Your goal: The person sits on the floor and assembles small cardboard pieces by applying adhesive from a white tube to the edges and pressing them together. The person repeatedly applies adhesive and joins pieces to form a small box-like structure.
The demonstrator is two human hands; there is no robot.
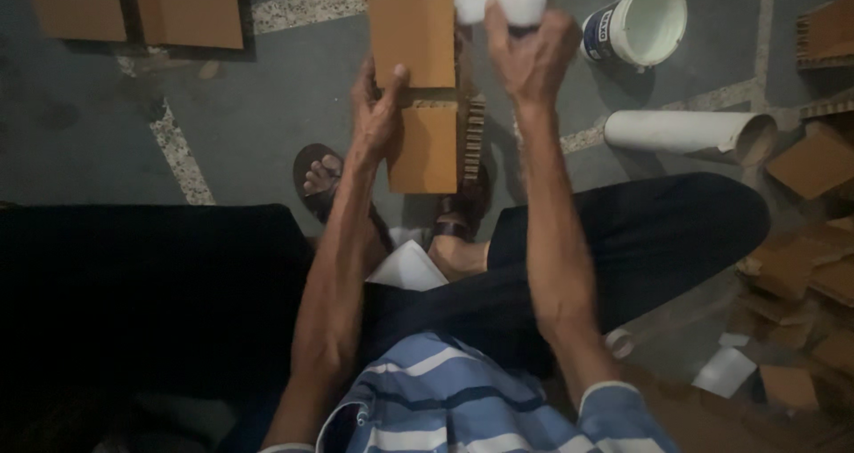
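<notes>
Hands at work over a grey floor: left hand [378, 106] grips a folded brown corrugated cardboard piece [418, 88]; right hand [531, 54] clasps a small white container [501, 4] beside it.

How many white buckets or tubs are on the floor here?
1. The white bucket lies tipped on the floor at upper right, beyond the right hand, which holds a small white piece. A white roll lies nearby; others may be hidden.

— What did the person wear?
— A short-sleeved shirt [463, 400] with light blue, dark blue and white stripes, and dark trousers [623, 248].
— And on the feet?
— Brown open sandals [313, 182]; both forearms were bare.
</notes>
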